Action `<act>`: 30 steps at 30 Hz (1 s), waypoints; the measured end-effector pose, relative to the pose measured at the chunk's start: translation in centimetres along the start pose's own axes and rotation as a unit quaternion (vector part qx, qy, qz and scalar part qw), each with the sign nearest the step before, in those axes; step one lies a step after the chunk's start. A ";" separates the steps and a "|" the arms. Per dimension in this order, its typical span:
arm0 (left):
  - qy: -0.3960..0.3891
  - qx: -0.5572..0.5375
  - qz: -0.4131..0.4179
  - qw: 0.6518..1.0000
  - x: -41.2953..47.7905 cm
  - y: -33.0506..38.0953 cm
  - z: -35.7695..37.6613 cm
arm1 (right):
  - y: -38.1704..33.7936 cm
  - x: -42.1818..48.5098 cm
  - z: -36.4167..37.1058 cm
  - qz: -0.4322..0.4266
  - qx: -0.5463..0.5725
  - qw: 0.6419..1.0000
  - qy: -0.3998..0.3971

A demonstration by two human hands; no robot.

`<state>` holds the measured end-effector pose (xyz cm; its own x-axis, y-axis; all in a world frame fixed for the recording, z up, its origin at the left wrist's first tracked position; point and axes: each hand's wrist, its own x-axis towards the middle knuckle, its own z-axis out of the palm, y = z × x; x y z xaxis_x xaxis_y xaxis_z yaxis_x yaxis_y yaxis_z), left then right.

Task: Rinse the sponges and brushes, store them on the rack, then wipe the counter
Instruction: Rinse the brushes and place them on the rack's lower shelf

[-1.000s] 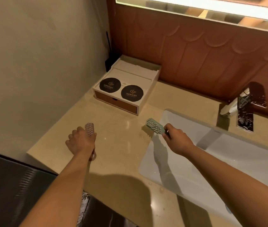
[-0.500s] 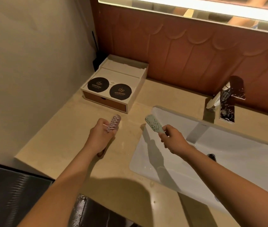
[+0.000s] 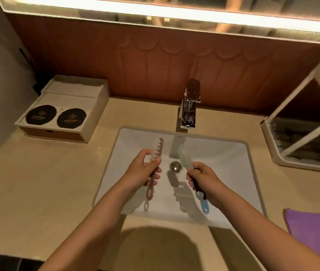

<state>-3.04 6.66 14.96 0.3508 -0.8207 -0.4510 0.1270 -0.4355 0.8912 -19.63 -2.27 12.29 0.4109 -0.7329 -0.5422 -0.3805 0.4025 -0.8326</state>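
Sink first: both brushes hang over it, one on either side of its drain, in front of the tap at the sink's back edge. The rack stands right of the sink, and the purple cloth lies on the surface at its near right corner. The left hand has its fingers curled round the pink brush at mid-handle, bristle head pointing away. The right hand wraps the green brush the same way, its blue tail poking out below the palm. Both brushes look like light, stiff plastic with springy bristles. Once wet the handles would probably turn slippery, so a full wrap at mid-handle, clear of the bristles, seems the sound hold.
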 end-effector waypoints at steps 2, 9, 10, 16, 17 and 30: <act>-0.023 -0.013 -0.022 0.999 0.5 0.2 3.6 | 1.1 -0.3 -3.4 0.019 0.022 0.999 0.031; -0.079 -0.049 -0.079 0.993 2.5 1.8 14.3 | 3.8 -1.5 -13.7 0.040 0.104 0.983 0.146; -0.093 -0.039 -0.077 0.992 3.2 2.2 16.8 | 4.2 -1.8 -15.9 0.030 0.109 0.979 0.171; -0.106 0.061 -0.039 0.992 5.8 3.2 24.7 | 5.8 -1.7 -23.4 -0.008 0.157 0.936 0.315; -0.112 0.079 -0.031 0.990 6.2 3.3 26.1 | 6.0 -1.5 -24.8 -0.012 0.163 0.927 0.338; -0.220 0.240 0.073 0.943 9.7 5.7 37.0 | 4.3 5.8 -41.1 -0.002 0.021 0.910 0.414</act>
<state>-33.21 -17.44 13.92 -0.1001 -0.9131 -0.3952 -0.3649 -0.3358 0.8684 -52.90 -27.35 10.25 -0.3588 -0.8896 -0.2827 -0.3415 0.4070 -0.8472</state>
